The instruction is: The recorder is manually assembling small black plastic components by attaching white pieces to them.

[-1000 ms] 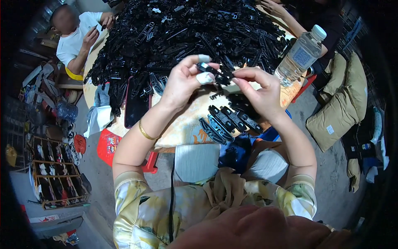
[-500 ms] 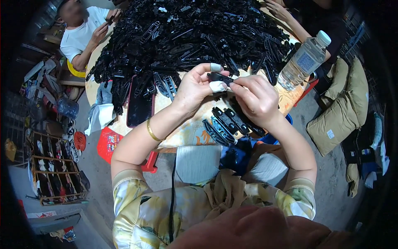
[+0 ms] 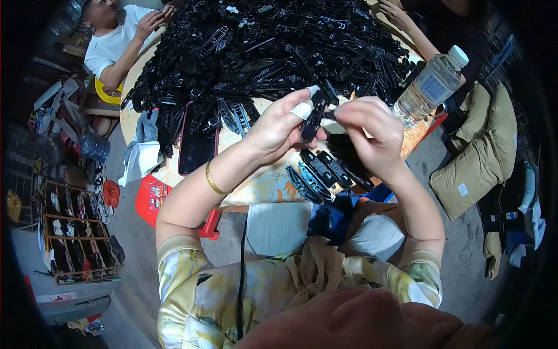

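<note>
We had both hands up at frame centre, above the near edge of the desk (image 3: 256,189). Left hand (image 3: 278,129) pinched a slim black plastic part (image 3: 314,116) upright between taped thumb and forefinger, so its end faced the other hand. Right hand (image 3: 372,131) closed fingertips on the same part from the right, likely seating or snapping a small piece; contact point was hidden by the fingers. Just below the hands, a short row of similar black parts (image 3: 322,171) lay side by side at the desk edge, probably sorted apart from the big loose pile of black parts (image 3: 261,52) filling the upper middle. A dark phone (image 3: 196,142) lay left of centre, a clear water bottle (image 3: 427,90) stood at right, both out of the working zone.
</note>
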`<state>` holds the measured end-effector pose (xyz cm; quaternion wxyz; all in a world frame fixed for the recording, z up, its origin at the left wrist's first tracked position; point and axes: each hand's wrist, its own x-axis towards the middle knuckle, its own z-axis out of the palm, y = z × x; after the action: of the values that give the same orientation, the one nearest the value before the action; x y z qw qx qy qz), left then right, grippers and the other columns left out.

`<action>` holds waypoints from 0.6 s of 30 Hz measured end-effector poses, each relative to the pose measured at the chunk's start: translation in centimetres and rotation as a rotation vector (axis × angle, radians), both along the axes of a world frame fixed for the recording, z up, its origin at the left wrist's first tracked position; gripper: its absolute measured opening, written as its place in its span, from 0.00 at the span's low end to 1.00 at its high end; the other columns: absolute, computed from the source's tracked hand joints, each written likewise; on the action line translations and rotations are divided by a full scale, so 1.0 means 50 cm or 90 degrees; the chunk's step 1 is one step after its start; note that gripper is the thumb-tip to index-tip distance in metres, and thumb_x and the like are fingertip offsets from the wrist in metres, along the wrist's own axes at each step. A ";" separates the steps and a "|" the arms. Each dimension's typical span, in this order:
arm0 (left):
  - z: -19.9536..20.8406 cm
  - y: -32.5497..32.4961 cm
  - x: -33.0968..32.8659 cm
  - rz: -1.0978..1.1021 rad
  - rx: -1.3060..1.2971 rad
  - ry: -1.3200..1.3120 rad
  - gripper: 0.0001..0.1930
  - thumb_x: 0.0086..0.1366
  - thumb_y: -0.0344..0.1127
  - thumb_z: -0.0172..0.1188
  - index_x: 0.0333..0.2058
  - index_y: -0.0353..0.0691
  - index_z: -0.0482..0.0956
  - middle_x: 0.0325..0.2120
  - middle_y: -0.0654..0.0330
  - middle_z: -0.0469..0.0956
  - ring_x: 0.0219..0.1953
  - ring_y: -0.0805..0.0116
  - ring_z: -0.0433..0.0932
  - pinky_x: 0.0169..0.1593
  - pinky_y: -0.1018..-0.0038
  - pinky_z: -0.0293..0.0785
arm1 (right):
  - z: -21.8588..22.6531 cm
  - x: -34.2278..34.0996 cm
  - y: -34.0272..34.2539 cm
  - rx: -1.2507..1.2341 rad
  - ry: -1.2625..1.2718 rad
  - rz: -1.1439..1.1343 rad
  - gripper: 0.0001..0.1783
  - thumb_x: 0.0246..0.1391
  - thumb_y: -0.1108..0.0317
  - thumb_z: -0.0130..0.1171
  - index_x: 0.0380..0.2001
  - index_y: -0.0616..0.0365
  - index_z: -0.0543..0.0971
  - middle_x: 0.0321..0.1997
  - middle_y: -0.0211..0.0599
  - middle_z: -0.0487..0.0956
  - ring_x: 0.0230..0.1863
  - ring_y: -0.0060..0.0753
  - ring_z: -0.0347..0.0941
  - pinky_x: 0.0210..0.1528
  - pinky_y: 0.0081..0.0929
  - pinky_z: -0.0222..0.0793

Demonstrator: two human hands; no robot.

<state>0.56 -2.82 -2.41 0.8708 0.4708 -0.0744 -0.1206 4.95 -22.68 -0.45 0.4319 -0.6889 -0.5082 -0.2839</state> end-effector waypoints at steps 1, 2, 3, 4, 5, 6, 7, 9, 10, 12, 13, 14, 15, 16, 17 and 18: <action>0.001 0.001 0.000 0.001 -0.001 0.000 0.20 0.69 0.37 0.47 0.55 0.35 0.60 0.40 0.54 0.75 0.31 0.69 0.79 0.31 0.76 0.79 | 0.003 -0.001 0.001 -0.001 0.000 0.001 0.11 0.39 0.82 0.62 0.31 0.62 0.80 0.34 0.40 0.80 0.36 0.41 0.76 0.40 0.32 0.72; 0.003 0.001 -0.001 -0.020 0.010 0.011 0.18 0.69 0.37 0.47 0.53 0.35 0.62 0.37 0.55 0.75 0.29 0.70 0.79 0.28 0.78 0.77 | 0.005 -0.003 0.002 -0.020 -0.046 0.017 0.12 0.37 0.81 0.63 0.31 0.61 0.80 0.34 0.39 0.80 0.37 0.42 0.76 0.40 0.33 0.72; 0.005 0.001 0.000 -0.042 0.019 0.022 0.16 0.69 0.37 0.47 0.51 0.36 0.63 0.34 0.57 0.75 0.27 0.71 0.78 0.25 0.79 0.75 | 0.006 -0.005 0.003 -0.040 -0.092 0.030 0.13 0.36 0.80 0.63 0.31 0.60 0.80 0.35 0.38 0.80 0.38 0.43 0.75 0.41 0.34 0.72; 0.006 0.001 0.000 -0.065 0.029 0.032 0.15 0.69 0.37 0.48 0.49 0.36 0.65 0.31 0.58 0.75 0.24 0.72 0.78 0.22 0.81 0.73 | 0.000 -0.006 0.006 -0.040 -0.099 0.030 0.15 0.34 0.79 0.63 0.32 0.59 0.80 0.35 0.36 0.80 0.39 0.44 0.75 0.41 0.35 0.72; 0.005 0.001 0.000 -0.065 0.029 0.033 0.15 0.69 0.37 0.48 0.49 0.36 0.65 0.31 0.58 0.75 0.24 0.72 0.78 0.22 0.81 0.73 | -0.003 -0.006 0.006 -0.041 -0.099 0.030 0.15 0.34 0.79 0.63 0.32 0.59 0.80 0.35 0.36 0.80 0.39 0.44 0.75 0.41 0.35 0.72; 0.005 0.003 -0.002 -0.071 0.066 0.047 0.13 0.69 0.37 0.48 0.47 0.36 0.66 0.29 0.59 0.75 0.23 0.72 0.77 0.21 0.81 0.73 | -0.006 -0.005 0.008 -0.053 -0.110 0.038 0.15 0.34 0.78 0.63 0.32 0.58 0.80 0.35 0.36 0.80 0.39 0.44 0.75 0.40 0.34 0.73; 0.004 0.005 -0.002 -0.076 0.103 0.061 0.11 0.69 0.37 0.48 0.44 0.36 0.68 0.28 0.59 0.76 0.22 0.72 0.77 0.20 0.81 0.72 | -0.008 -0.005 0.009 -0.065 -0.121 0.046 0.15 0.34 0.77 0.63 0.32 0.58 0.80 0.35 0.36 0.80 0.38 0.44 0.75 0.40 0.34 0.73; 0.004 0.006 0.000 -0.068 0.119 0.061 0.10 0.69 0.37 0.48 0.40 0.37 0.70 0.26 0.58 0.76 0.20 0.73 0.77 0.19 0.82 0.72 | -0.011 -0.004 0.009 -0.068 -0.143 0.044 0.15 0.35 0.76 0.61 0.32 0.58 0.80 0.35 0.36 0.80 0.38 0.43 0.75 0.38 0.33 0.74; -0.003 0.014 0.004 -0.086 0.138 0.066 0.10 0.69 0.37 0.48 0.40 0.36 0.70 0.27 0.57 0.77 0.20 0.73 0.77 0.20 0.82 0.72 | -0.011 -0.005 0.007 -0.077 -0.154 0.029 0.14 0.36 0.75 0.61 0.32 0.58 0.80 0.35 0.35 0.80 0.37 0.43 0.75 0.36 0.32 0.74; -0.003 0.019 0.005 -0.105 0.157 0.071 0.10 0.69 0.38 0.48 0.40 0.36 0.70 0.28 0.55 0.77 0.20 0.73 0.77 0.20 0.82 0.73 | -0.014 -0.006 0.007 -0.087 -0.165 0.013 0.13 0.36 0.75 0.60 0.32 0.58 0.80 0.34 0.35 0.80 0.37 0.42 0.75 0.35 0.31 0.74; 0.004 0.018 0.004 -0.094 0.182 0.088 0.10 0.68 0.36 0.50 0.41 0.35 0.70 0.30 0.54 0.78 0.22 0.72 0.78 0.22 0.82 0.75 | -0.017 -0.006 0.007 -0.096 -0.174 0.004 0.13 0.36 0.75 0.60 0.32 0.58 0.80 0.34 0.35 0.80 0.37 0.42 0.75 0.35 0.31 0.74; 0.009 0.018 0.003 -0.082 0.207 0.105 0.10 0.67 0.35 0.51 0.42 0.35 0.70 0.31 0.53 0.78 0.23 0.72 0.79 0.25 0.82 0.76 | -0.019 -0.006 0.006 -0.105 -0.183 -0.006 0.12 0.37 0.75 0.60 0.31 0.58 0.80 0.34 0.35 0.80 0.37 0.41 0.75 0.35 0.30 0.74; 0.010 0.017 0.001 -0.081 0.207 0.105 0.10 0.67 0.35 0.51 0.42 0.35 0.70 0.31 0.53 0.78 0.23 0.72 0.79 0.25 0.82 0.76 | -0.018 -0.007 0.006 -0.105 -0.183 -0.005 0.12 0.37 0.75 0.60 0.31 0.58 0.80 0.34 0.35 0.80 0.37 0.41 0.75 0.35 0.30 0.74; 0.011 0.017 -0.001 -0.088 0.177 0.081 0.11 0.66 0.34 0.53 0.44 0.34 0.70 0.33 0.53 0.78 0.26 0.71 0.79 0.29 0.80 0.78 | -0.016 -0.008 0.004 -0.122 -0.196 -0.016 0.13 0.36 0.75 0.60 0.32 0.59 0.79 0.34 0.35 0.80 0.37 0.41 0.75 0.35 0.30 0.74; 0.014 0.017 -0.004 -0.095 0.147 0.056 0.13 0.64 0.32 0.55 0.45 0.33 0.70 0.35 0.53 0.78 0.29 0.70 0.80 0.33 0.79 0.79 | -0.014 -0.008 0.003 -0.139 -0.209 -0.027 0.14 0.35 0.76 0.61 0.32 0.59 0.79 0.34 0.35 0.79 0.37 0.40 0.75 0.35 0.30 0.74; 0.034 0.016 -0.010 -0.125 0.143 0.040 0.16 0.61 0.27 0.58 0.47 0.30 0.69 0.37 0.54 0.77 0.37 0.72 0.79 0.41 0.77 0.78 | -0.009 -0.007 0.001 -0.139 -0.209 -0.026 0.14 0.35 0.76 0.61 0.32 0.59 0.79 0.34 0.35 0.79 0.37 0.40 0.75 0.35 0.30 0.74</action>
<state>0.04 -2.04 -0.73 0.7983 0.5520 -0.0786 -0.2279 4.58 -22.63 -0.91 0.2602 -0.6862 -0.5854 -0.3445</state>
